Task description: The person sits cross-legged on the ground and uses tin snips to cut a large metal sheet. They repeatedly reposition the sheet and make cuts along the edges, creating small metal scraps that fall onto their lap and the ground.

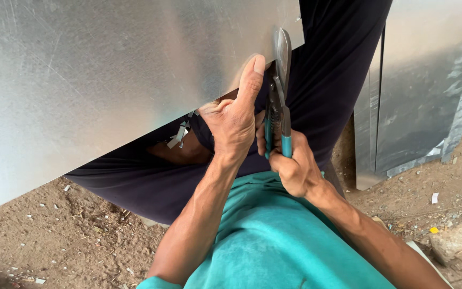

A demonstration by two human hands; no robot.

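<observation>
While the large, dull-grey galvanised metal sheet is rested across the dark-trousered legs, its lower edge is pinched by the left hand, thumb pressed flat on the face and fingers hidden behind. Teal-handled tin snips are gripped by the right hand, fingers clenched around both handles, with the blades set at the sheet's corner. 1 curled metal offcut is seen hanging under the edge. A second folded metal panel is stood to the right on sandy ground scattered with small scraps.
</observation>
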